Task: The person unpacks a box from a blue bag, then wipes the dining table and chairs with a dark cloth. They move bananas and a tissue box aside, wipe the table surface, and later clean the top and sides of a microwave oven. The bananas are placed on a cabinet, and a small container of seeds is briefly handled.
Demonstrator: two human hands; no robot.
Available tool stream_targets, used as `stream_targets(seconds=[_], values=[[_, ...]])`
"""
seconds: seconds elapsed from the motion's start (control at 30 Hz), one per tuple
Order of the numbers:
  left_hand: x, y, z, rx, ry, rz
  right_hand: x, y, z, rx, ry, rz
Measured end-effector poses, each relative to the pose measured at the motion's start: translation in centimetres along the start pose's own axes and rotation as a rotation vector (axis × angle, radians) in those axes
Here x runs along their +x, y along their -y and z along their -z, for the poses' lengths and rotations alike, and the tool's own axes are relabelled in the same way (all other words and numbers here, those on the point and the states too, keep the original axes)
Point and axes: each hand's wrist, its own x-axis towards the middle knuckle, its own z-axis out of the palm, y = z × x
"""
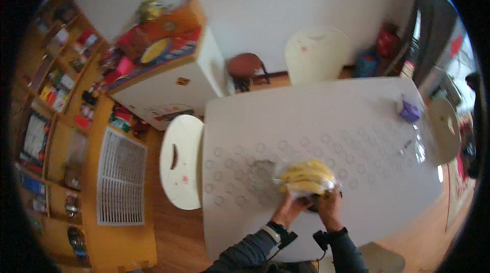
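A bunch of yellow bananas (308, 175), wrapped in clear plastic, is held low over the table near its front side. My left hand (288, 208) grips the bunch at its lower left. On the lower right, my right hand (330, 204) has its fingers closed around the wrapping. Something dark shows between my two hands beneath the bananas; what it is I cannot tell. Below them spreads the pale table (249, 119), patterned with rows of ring shapes.
Cream chairs stand at the table's left (183, 181) and far side (316, 56), with another chair (444, 131) at the right. A purple-and-white packet (409, 112) and clear plastic (419, 146) lie near the right edge. A white cabinet (172, 85) and wooden shelves (57, 139) fill the left.
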Motion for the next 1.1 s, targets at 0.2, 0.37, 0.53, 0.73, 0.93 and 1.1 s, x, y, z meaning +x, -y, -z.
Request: stream_targets(seconds=[0.2, 0.37, 0.53, 0.73, 0.93, 1.1], values=[[-2.0, -0.1, 0.6, -0.165, -0.008, 0.103, -5.3, 0.2, -2.2, -0.264, 0.003, 0.045], [-3.0, -0.8, 0.7, 0.084, 0.026, 0.039, -6.7, 1.3, -2.5, -0.299, -0.059, 0.089], [-5.4, -1.4, -0.3, -0.272, -0.112, 0.090, -9.1, 3.5, -0.7, -0.296, -0.104, 0.189], [-10.0, -5.4, -2.9, -0.397, -0.031, 0.104, -10.6, 7.4, 0.9, -0.278, -0.103, 0.467], [-13.7, -8.7, -2.9, -0.058, -0.104, 0.001, -9.8, 7.5, 4.6, -0.132, 0.263, 0.612], [-17.9, -10.0, -0.6, 0.012, -0.232, -0.071, -4.0, 0.8, 2.8, -0.534, 0.228, 0.361]])
